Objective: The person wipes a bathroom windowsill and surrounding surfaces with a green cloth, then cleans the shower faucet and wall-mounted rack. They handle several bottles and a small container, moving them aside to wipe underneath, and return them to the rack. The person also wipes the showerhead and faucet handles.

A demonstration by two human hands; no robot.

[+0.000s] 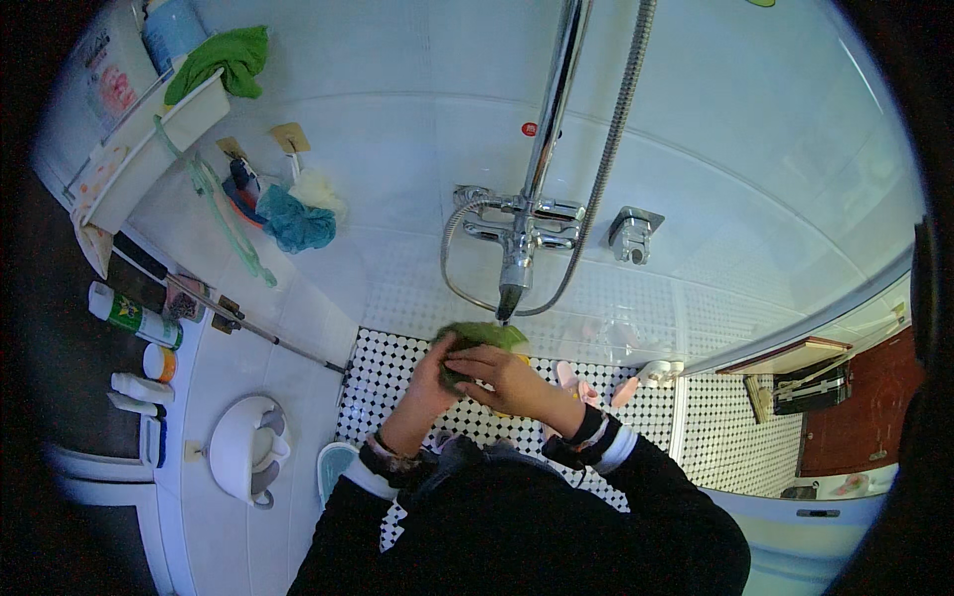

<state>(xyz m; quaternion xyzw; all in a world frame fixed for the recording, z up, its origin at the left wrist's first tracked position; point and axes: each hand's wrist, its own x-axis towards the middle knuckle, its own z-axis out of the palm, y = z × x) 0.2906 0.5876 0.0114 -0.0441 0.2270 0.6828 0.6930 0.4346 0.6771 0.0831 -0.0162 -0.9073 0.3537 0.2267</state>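
My left hand (432, 372) and my right hand (507, 380) meet around a dark green cloth (477, 337), fingers folded over it. The cloth is bunched and partly hidden behind the fingers. Right above it ends the chrome spout (511, 292) of the shower mixer tap (522, 223). Whether water runs from the spout is hard to make out. Something yellow (524, 360) shows just below the cloth, mostly covered by my right hand.
A metal shower hose (622, 104) loops beside the tap. On the left wall hang a blue bath puff (298, 223) and a white shelf (160, 149) with a green towel (223, 63). Bottles line the left ledge (190, 387). Pink slippers (568, 376) stand on the tiled floor (387, 372) by a basin (328, 465).
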